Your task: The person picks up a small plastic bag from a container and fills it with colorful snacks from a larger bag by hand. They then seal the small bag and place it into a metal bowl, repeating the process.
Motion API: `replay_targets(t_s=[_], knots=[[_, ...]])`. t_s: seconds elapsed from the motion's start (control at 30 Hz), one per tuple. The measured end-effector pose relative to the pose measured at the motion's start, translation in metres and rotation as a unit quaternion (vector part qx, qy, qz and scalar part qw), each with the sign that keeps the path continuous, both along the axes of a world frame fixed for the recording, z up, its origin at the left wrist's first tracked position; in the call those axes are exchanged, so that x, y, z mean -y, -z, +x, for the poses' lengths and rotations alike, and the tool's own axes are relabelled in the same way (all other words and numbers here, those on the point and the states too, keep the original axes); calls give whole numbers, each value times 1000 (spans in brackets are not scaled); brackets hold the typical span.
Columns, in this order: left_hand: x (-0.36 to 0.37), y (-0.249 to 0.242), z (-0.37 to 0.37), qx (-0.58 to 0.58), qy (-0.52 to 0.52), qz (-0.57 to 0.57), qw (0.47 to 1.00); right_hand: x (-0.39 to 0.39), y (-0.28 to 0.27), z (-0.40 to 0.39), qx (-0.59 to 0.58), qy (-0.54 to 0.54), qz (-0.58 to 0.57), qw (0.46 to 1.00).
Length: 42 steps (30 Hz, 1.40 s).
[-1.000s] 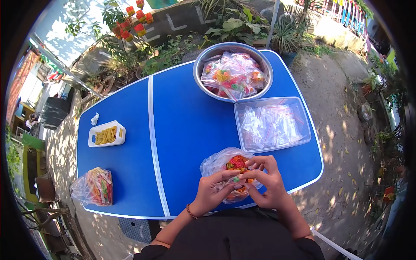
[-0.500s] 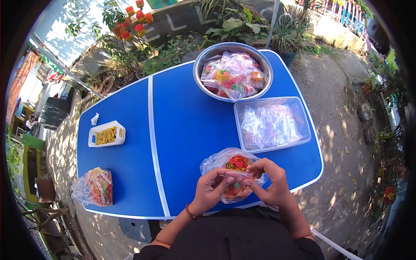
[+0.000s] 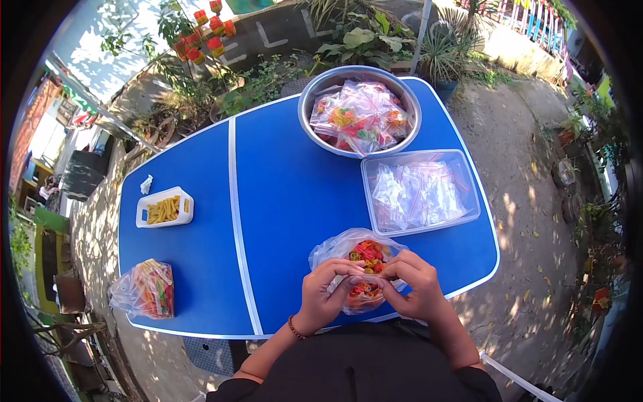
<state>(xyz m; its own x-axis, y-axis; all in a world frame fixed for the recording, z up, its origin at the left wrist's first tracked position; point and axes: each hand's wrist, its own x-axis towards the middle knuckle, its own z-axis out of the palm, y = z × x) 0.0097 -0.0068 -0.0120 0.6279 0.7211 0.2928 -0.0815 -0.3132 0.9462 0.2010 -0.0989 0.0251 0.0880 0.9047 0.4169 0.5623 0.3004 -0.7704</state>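
Observation:
Between my hands is a small clear zip bag (image 3: 366, 275), seen almost edge-on. My left hand (image 3: 323, 293), with a beaded bracelet on the wrist, pinches one end of its top edge between thumb and fingers. The other end is pinched by my right hand (image 3: 416, 288), its fingertips close to the left ones. Right beneath them, a larger open plastic bag (image 3: 332, 246) lies on the blue table, full of small red, yellow, orange and green pieces (image 3: 367, 252). My fingers hide part of both bags.
A metal basin (image 3: 305, 127) piled with filled small bags (image 3: 365, 117) stands at the back. Nearer, a clear plastic tub (image 3: 474, 218) holds flat bags (image 3: 422, 194). On the left are a white container (image 3: 165, 223) of yellowish sticks and a tied-looking bag (image 3: 146, 288) of coloured sticks.
My right fingers have come down and in toward the left hand, closing on the small bag's edge. The small bag has tilted, showing more of the coloured pieces below.

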Motion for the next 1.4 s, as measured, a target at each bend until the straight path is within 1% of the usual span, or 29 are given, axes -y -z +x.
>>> replay_targets(t_s=[0.1,0.2,0.4,0.5,0.6,0.7,0.8,0.9,1.0,1.1,1.3,1.4], knots=[[2,-5,0,-7,-6,-1,1000,-1,-1,-3,19,-2,15,1000],[1,-7,0,-16,3,18,1000,-2,-8,-12,0,6,3,1000],[-1,-22,4,-35,12,54,998,-3,-3,-11,55,-19,24,998],[0,-14,1,-66,-17,62,996,-5,-2,-11,70,-2,23,997],[-1,-11,-3,-61,-10,108,992,-3,0,-7,86,-13,20,996],[-1,-10,-3,-45,-9,103,994,-1,-3,-6,50,-19,12,998],[-2,-10,-4,-23,5,60,998,-3,-19,-9,52,-9,-14,998],[-4,-13,-3,-5,-2,51,999,-6,-22,-9,48,-1,3,999],[-9,-14,-4,-7,-25,49,998,-5,-15,-3,65,-35,-34,997],[-16,-20,-4,-13,-10,45,999,-14,-16,2,59,-47,-31,997],[-30,-16,4,37,-77,-2,996,-35,-18,13,23,-33,-40,998],[-39,-8,7,29,-72,-10,997,-47,-17,18,24,-42,-58,997]])
